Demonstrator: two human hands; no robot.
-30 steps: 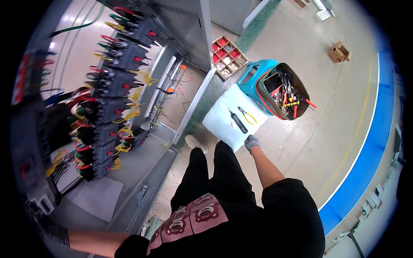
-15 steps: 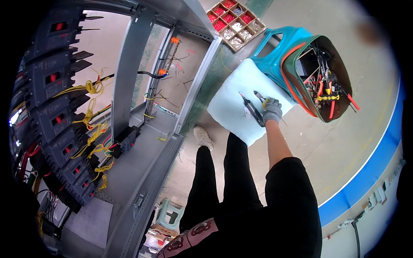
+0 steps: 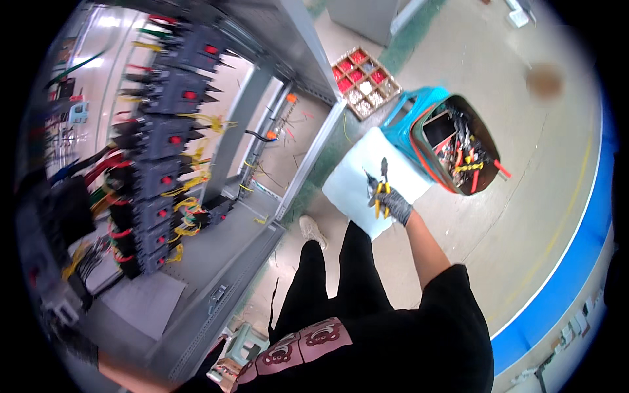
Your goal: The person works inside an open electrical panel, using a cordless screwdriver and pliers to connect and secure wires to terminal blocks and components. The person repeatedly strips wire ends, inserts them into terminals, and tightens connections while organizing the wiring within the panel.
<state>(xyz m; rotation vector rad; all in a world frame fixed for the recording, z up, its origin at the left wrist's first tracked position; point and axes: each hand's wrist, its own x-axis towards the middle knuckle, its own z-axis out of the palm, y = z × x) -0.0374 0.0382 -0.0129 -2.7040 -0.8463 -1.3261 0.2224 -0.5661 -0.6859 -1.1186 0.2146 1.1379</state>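
Note:
My right hand (image 3: 393, 204), in a grey glove, is closed around yellow-handled pliers (image 3: 382, 208) above a pale cushion-like pad (image 3: 350, 187). A dark slim tool (image 3: 384, 169) shows just beyond the fingers; whether it is gripped too cannot be told. My left hand (image 3: 75, 346), also gloved, is dark and blurred at the lower left, beside the metal cabinet (image 3: 246, 262); its fingers are not readable. Inside the cabinet, a column of dark circuit breakers (image 3: 159, 141) with red switches carries bundles of thin yellow wire (image 3: 190, 203).
A turquoise stool (image 3: 401, 121) stands beside the pad, with an open tool bin (image 3: 419, 147) full of hand tools against it. Behind lies a divided tray (image 3: 362, 84) of small red and silvery parts. A white sheet (image 3: 147, 304) lies in the cabinet bottom.
My right hand has drawn slightly nearer and left, lifting the pliers, with yellow handles now visible. My left hand has come into view at the lower left. The view has shifted toward the cabinet.

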